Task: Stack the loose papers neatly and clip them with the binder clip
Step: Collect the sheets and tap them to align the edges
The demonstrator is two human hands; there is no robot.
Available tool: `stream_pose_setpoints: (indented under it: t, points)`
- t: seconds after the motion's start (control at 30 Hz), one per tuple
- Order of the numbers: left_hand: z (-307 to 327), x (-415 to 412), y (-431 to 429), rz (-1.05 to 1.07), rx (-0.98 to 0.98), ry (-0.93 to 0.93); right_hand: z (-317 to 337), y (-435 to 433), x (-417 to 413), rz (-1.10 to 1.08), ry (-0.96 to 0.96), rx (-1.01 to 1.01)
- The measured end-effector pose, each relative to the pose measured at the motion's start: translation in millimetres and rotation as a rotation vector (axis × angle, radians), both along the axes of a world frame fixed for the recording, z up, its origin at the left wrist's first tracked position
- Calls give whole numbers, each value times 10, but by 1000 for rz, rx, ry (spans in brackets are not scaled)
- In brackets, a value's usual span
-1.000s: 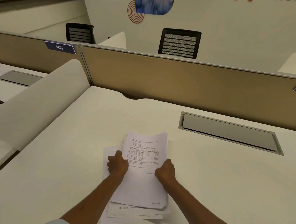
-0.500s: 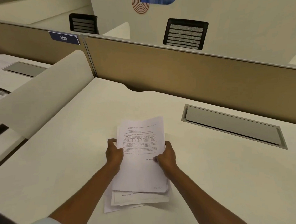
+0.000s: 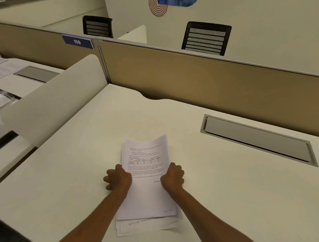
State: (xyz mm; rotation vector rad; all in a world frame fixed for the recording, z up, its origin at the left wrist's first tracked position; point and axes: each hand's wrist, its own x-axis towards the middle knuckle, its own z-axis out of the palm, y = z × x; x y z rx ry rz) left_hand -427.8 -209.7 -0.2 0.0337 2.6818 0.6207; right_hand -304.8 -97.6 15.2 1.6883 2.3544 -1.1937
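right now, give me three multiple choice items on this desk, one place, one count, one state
1. Where is the grey cable hatch relative to the paper stack? A) left of it B) under it C) right of it, farther back
2. How many black mesh chairs stand beyond the partition? A) two B) one C) four
3. How do the stack's near edges lie? A) flush B) uneven C) clipped together
Key: 1 C, the hatch sits to the stack's right; 2 A, two chair backs rise above the partition; 3 B, its lower sheets stick out at the near end.
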Motion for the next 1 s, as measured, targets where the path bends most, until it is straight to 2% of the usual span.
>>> stream_pose_setpoints:
  t: [0.07,0.23,0.4,0.53,0.63,0.77,1.0]
  points:
    - [18,5,12,5,3,-20,31,-32,-52,-5,-92,12]
    - [-13,-102,-10,28,88,-44,38,-20,-75,-16,-67,-47]
    - [64,-137,-13,175,426,-145,-8,12,-35,-75,144,-166]
    - [54,-230,1,282,567,-280,22,55,36,-152,328,-296]
    - [-25,-324,-47,215,626,-425,32,83,103,-188,419,-387]
    - [70,-265,-89,119,769,-492,40,142,211,-172,507,-460]
    - [501,-15,90,-92,1079,-604,294,391,687,-248,719,-380]
